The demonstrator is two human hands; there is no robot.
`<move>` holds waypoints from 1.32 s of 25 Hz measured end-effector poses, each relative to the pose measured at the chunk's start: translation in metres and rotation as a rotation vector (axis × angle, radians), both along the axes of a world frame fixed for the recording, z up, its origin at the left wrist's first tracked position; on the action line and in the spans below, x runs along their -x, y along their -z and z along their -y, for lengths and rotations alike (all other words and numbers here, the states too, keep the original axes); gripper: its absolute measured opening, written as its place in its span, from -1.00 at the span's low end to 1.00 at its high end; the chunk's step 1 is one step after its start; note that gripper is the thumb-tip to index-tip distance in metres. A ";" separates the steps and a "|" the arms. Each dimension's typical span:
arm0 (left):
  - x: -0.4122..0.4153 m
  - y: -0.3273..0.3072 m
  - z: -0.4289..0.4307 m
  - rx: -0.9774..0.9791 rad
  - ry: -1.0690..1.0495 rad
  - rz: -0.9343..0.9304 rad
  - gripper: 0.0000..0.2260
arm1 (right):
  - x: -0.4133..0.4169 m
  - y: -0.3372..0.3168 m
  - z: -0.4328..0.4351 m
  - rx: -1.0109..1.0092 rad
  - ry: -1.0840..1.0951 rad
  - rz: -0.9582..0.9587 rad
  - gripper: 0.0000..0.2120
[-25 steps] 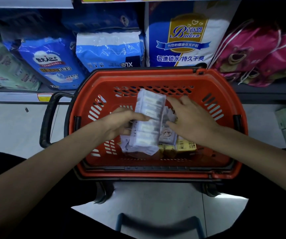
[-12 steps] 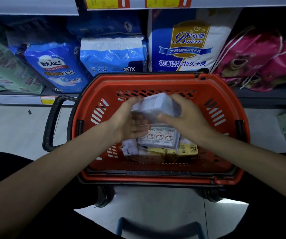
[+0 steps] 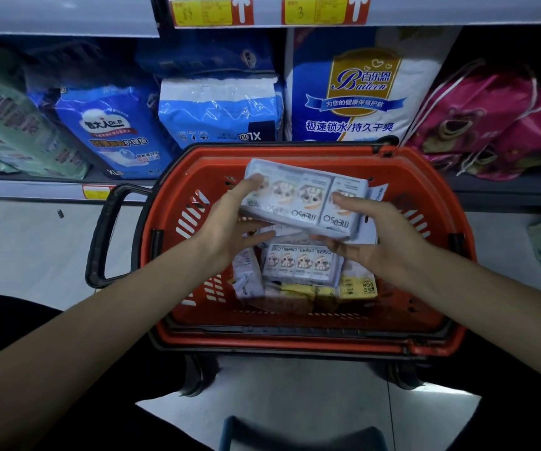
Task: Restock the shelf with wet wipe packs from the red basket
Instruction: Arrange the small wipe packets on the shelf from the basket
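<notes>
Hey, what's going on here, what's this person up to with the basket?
A person holds one wet wipe pack with both hands just above a red basket that stands before a low shelf. The left hand pinches its left end, the right hand its right end. A matching pack and some yellow packs lie in the basket below. The held pack is not yet on the shelf, which holds big blue bags.
</notes>
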State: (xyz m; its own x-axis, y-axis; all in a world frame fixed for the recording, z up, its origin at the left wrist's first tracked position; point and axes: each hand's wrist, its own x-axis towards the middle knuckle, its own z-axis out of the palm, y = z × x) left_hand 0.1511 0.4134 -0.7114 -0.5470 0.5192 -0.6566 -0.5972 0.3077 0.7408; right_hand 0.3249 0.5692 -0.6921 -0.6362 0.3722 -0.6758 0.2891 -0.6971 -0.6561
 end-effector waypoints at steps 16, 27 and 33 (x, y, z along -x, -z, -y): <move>0.013 -0.024 0.000 0.036 -0.222 0.093 -0.91 | -0.002 0.001 -0.003 -1.315 -0.603 -0.065 -0.14; 0.014 -0.020 -0.004 0.084 -0.074 -0.074 -0.38 | -0.008 -0.013 0.000 -1.162 -0.342 -0.195 -0.61; 0.014 -0.036 -0.006 -0.068 -0.083 -0.309 -0.33 | -0.001 -0.036 -0.011 -0.836 -0.095 -0.249 -0.71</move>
